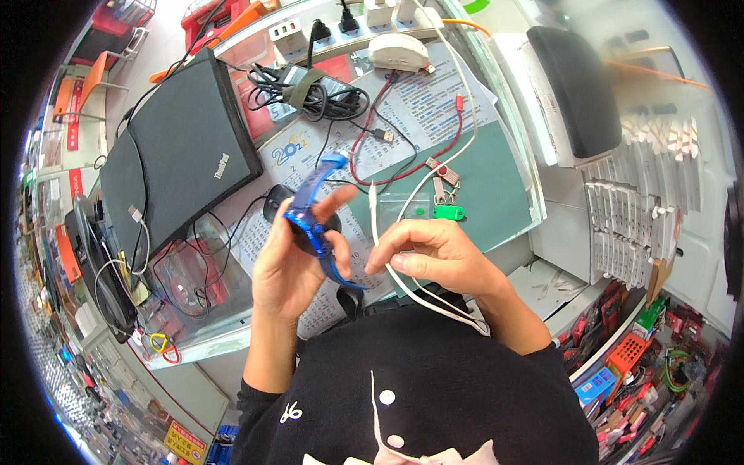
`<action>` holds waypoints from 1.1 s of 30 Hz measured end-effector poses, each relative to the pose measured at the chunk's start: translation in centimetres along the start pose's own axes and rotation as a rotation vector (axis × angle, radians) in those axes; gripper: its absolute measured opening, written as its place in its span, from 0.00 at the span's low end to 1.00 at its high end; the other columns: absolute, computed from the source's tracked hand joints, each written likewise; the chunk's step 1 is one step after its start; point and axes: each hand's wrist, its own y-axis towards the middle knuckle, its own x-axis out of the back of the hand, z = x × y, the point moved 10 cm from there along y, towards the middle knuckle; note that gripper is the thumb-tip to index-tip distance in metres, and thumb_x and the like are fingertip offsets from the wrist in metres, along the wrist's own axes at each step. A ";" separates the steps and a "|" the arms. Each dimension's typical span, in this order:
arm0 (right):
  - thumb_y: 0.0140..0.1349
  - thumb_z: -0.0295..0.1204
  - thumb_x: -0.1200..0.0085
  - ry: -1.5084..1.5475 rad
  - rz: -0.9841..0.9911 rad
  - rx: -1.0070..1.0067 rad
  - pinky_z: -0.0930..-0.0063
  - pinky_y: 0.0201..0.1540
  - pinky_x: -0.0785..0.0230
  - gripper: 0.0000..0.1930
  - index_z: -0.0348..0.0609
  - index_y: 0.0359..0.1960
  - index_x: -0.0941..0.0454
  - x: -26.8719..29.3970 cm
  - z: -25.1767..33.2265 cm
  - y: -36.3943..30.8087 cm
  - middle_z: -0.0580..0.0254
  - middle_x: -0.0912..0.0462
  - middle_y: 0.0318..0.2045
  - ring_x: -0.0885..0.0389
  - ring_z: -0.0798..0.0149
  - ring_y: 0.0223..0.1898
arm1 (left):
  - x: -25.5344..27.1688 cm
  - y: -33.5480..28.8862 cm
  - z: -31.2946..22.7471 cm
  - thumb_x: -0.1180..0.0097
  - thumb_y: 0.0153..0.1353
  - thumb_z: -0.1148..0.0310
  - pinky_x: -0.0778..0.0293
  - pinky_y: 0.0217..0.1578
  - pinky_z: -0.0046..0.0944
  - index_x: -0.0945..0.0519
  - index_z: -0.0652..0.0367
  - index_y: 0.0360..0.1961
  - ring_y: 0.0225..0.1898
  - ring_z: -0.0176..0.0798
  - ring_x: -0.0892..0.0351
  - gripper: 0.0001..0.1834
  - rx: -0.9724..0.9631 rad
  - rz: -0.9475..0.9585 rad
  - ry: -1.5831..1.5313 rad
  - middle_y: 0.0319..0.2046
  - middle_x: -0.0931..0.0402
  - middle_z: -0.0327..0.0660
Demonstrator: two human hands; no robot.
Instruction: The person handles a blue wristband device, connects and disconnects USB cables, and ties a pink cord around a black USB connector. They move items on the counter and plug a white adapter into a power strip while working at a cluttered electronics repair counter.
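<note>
Head view: the left grip point(285, 273) closes lightly around a blue wristwatch point(307, 222) over the counter point(496, 205); the right grip point(438, 252) curls partly open at a white cable point(374, 211), hold unclear. Should those left fingertips slacken, the watch could drop!

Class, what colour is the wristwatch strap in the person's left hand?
The wristwatch strap is blue, shown best in the head view.

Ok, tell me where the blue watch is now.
In the head view, the blue watch is just left of centre, held in the left hand, with the black laptop to its upper left.
</note>
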 end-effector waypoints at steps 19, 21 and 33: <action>0.45 0.19 0.45 -1.549 -0.565 0.188 0.60 0.49 0.38 0.13 0.45 0.35 0.26 14.2 3.4 0.9 0.61 0.27 0.49 0.32 0.54 0.50 | 2.5 -2.3 -6.0 0.68 0.70 0.56 0.24 0.33 0.49 0.33 0.63 0.50 0.28 0.45 0.27 0.22 -0.170 -0.029 0.039 0.36 0.34 0.50; 0.46 0.20 0.45 -1.579 -0.559 0.241 0.60 0.48 0.38 0.12 0.44 0.35 0.26 13.7 3.3 -0.1 0.61 0.26 0.48 0.31 0.53 0.49 | 2.7 -2.5 -6.3 0.68 0.69 0.56 0.24 0.33 0.49 0.33 0.63 0.50 0.28 0.45 0.27 0.22 -0.186 -0.036 0.045 0.36 0.33 0.50; 0.51 0.20 0.47 -1.317 -0.720 0.436 0.63 0.48 0.39 0.07 0.41 0.33 0.27 12.7 6.3 -3.1 0.60 0.24 0.35 0.28 0.55 0.41 | 2.5 -1.2 -6.1 0.68 0.70 0.55 0.27 0.36 0.46 0.33 0.63 0.51 0.30 0.44 0.29 0.22 -0.192 -0.009 0.027 0.37 0.33 0.50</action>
